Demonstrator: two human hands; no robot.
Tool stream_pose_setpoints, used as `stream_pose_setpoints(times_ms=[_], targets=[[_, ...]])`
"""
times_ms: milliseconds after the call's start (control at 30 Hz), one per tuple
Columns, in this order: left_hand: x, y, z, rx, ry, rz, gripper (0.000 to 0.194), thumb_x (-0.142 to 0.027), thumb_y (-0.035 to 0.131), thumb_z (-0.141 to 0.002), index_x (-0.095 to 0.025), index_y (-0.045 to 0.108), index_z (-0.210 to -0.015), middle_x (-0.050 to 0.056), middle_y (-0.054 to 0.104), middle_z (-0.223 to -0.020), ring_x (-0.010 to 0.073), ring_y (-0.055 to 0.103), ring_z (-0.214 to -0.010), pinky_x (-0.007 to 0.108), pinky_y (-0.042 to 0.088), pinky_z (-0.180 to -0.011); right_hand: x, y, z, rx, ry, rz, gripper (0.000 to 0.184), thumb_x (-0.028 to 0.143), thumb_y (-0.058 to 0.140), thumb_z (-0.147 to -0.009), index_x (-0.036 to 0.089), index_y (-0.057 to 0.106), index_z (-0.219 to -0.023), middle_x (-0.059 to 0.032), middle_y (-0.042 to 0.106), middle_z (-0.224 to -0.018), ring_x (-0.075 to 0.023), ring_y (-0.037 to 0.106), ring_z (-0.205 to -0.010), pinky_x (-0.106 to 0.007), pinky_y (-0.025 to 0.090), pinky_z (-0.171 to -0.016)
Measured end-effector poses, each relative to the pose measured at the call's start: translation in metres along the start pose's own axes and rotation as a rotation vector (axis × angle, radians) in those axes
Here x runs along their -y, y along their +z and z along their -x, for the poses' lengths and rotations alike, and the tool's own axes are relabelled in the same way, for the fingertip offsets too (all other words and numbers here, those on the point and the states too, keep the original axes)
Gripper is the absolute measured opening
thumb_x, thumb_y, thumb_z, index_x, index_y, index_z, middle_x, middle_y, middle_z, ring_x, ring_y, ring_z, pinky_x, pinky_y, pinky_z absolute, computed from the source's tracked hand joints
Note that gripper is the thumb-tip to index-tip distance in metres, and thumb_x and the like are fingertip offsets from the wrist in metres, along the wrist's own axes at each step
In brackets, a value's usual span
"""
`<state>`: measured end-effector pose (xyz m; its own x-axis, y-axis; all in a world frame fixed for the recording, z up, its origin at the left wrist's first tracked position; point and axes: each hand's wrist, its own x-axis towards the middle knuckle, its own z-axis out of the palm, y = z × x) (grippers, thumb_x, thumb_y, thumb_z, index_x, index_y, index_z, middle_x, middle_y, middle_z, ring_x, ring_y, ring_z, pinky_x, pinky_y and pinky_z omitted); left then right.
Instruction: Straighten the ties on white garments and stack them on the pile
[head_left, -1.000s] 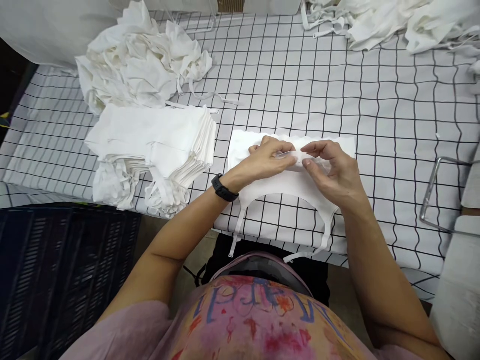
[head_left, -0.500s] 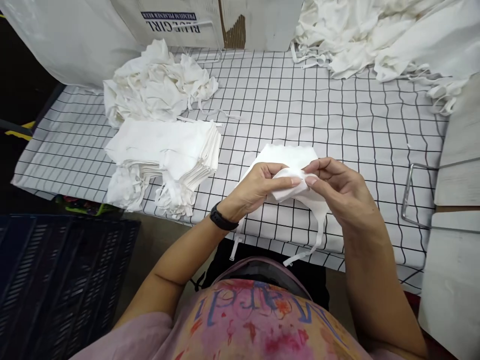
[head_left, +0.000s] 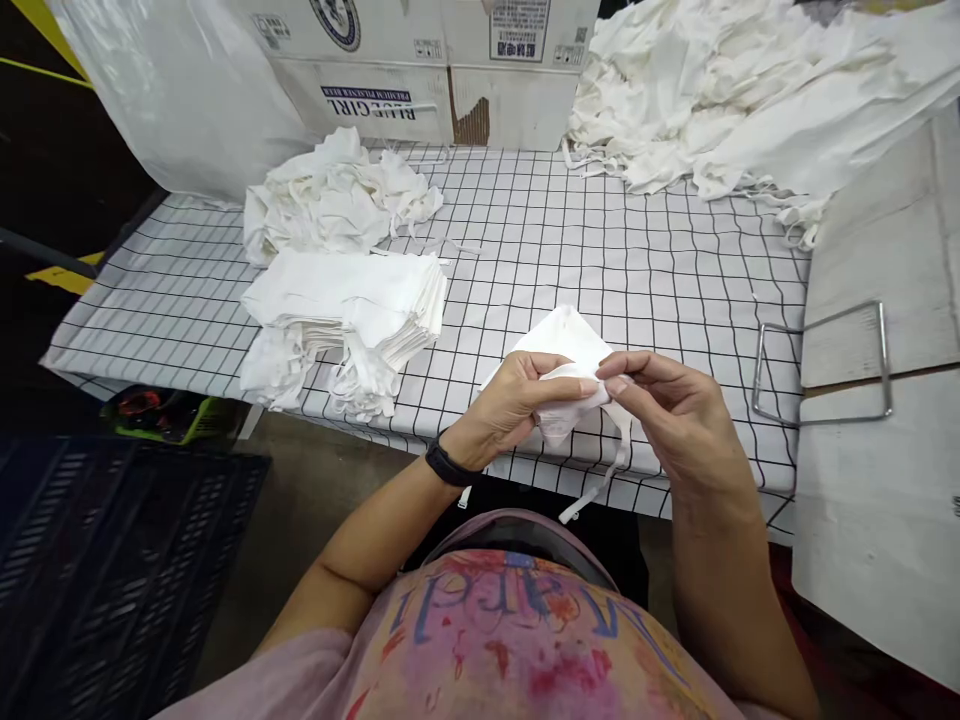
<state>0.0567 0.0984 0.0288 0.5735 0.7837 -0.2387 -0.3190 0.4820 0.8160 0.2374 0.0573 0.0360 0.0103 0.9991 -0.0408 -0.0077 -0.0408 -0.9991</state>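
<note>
Garment (head_left: 561, 345), corner (head_left: 565, 316) pointing away, long axis unclear

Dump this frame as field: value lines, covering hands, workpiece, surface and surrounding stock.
left_hand: left hand, thumb and fingers pinching white garment
left_wrist: black band
right_hand: right hand, thumb and forefinger pinching the same garment, close beside left fingertips
garment_state: bunched at the hands
surface: grid-patterned cloth
stack: folded white garments, left of the hands
loose_piles: smaller pile behind stack; larger pile far right
back: printed carton
</note>
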Motion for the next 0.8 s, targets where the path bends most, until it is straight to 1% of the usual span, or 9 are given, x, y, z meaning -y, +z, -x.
stream_pose_setpoints(times_ms=[167, 233, 300, 400, 467, 500, 600, 700, 800], targets=[[0.0, 0.007, 0.006, 0.003, 0.007, -0.004, 0.033, -0.038, 0.089, -0.071, -0.01, 0.072, -0.07, -0.001, 0.057, -0.062, 0.0067, 0.048, -0.058, 0.021, 0.032, -0.055, 0.0, 0.0, 0.012, -0.042, -0.042, 0.049, 0.007, 0.03, 0.076, -0.09, 0.024, 0.078, -0.094, -0.0028, 0.071, -0.089, -0.0175, 0.064, -0.081, -0.03, 0.051, -0.071], [0.001, 0.009, 0.008, 0.008, 0.009, 0.003, 0.035, -0.04, 0.089, -0.072, -0.01, 0.072, -0.07, 0.0, 0.058, -0.063, 0.0067, 0.048, -0.058, 0.021, 0.032, -0.055, 0.0, -0.001, 0.016, -0.046, -0.05, 0.074, 0.008, 0.03, 0.075, -0.091, 0.024, 0.078, -0.096, -0.003, 0.072, -0.09, -0.0183, 0.065, -0.082, -0.031, 0.053, -0.071], [0.002, 0.011, 0.01, 0.01, 0.021, 0.012, 0.036, -0.042, 0.088, -0.073, -0.01, 0.071, -0.069, 0.0, 0.058, -0.063, 0.0059, 0.047, -0.057, 0.021, 0.031, -0.055, 0.0, -0.002, 0.019, -0.054, -0.095, 0.128, 0.008, 0.03, 0.074, -0.092, 0.025, 0.078, -0.098, -0.0034, 0.073, -0.094, -0.0196, 0.067, -0.085, -0.033, 0.055, -0.075], [0.003, 0.013, 0.011, 0.003, 0.046, 0.01, 0.037, -0.043, 0.087, -0.075, -0.011, 0.071, -0.068, -0.002, 0.056, -0.06, 0.0051, 0.045, -0.056, 0.02, 0.031, -0.055, 0.001, -0.001, 0.022, -0.111, -0.261, 0.32, 0.007, 0.026, 0.072, -0.093, 0.026, 0.077, -0.098, -0.0039, 0.074, -0.103, -0.0237, 0.069, -0.101, -0.041, 0.056, -0.09], [0.004, 0.014, 0.012, -0.01, 0.071, -0.009, 0.035, -0.043, 0.085, -0.076, -0.012, 0.072, -0.068, -0.002, 0.057, -0.061, 0.0054, 0.046, -0.056, 0.02, 0.034, -0.055, 0.003, 0.0, 0.025, -0.199, -0.425, 0.486, 0.008, 0.021, 0.073, -0.092, 0.026, 0.076, -0.098, -0.0044, 0.075, -0.105, -0.0263, 0.068, -0.112, -0.047, 0.053, -0.1], [0.005, 0.014, 0.013, -0.019, 0.083, -0.023, 0.035, -0.044, 0.084, -0.077, -0.012, 0.072, -0.069, -0.001, 0.058, -0.061, 0.0058, 0.047, -0.056, 0.021, 0.035, -0.055, 0.004, 0.0, 0.027, -0.25, -0.505, 0.564, 0.009, 0.019, 0.074, -0.091, 0.025, 0.075, -0.098, -0.005, 0.074, -0.105, -0.0271, 0.067, -0.114, -0.049, 0.052, -0.102], [0.007, 0.016, 0.015, -0.057, 0.108, -0.084, 0.032, -0.043, 0.082, -0.081, -0.013, 0.075, -0.074, 0.0, 0.062, -0.064, 0.0072, 0.051, -0.057, 0.021, 0.038, -0.055, 0.006, 0.003, 0.034, -0.355, -0.655, 0.701, 0.014, 0.015, 0.077, -0.087, 0.024, 0.075, -0.097, -0.0074, 0.073, -0.11, -0.0266, 0.07, -0.108, -0.048, 0.055, -0.098], [0.01, 0.018, 0.018, -0.073, 0.153, -0.145, 0.03, -0.042, 0.08, -0.084, -0.014, 0.075, -0.074, 0.0, 0.062, -0.064, 0.0071, 0.052, -0.057, 0.021, 0.038, -0.054, 0.003, 0.006, 0.042, -0.397, -0.709, 0.721, 0.02, 0.011, 0.079, -0.085, 0.023, 0.074, -0.1, -0.0066, 0.074, -0.106, -0.0231, 0.073, -0.097, -0.041, 0.06, -0.087], [0.01, 0.022, 0.021, -0.068, 0.184, -0.173, 0.031, -0.043, 0.079, -0.085, -0.015, 0.074, -0.073, -0.001, 0.061, -0.064, 0.0071, 0.052, -0.055, 0.021, 0.039, -0.053, -0.002, 0.011, 0.047, -0.425, -0.78, 0.75, 0.031, 0.007, 0.08, -0.083, 0.024, 0.073, -0.107, -0.0046, 0.075, -0.101, -0.0208, 0.074, -0.091, -0.036, 0.062, -0.08]])
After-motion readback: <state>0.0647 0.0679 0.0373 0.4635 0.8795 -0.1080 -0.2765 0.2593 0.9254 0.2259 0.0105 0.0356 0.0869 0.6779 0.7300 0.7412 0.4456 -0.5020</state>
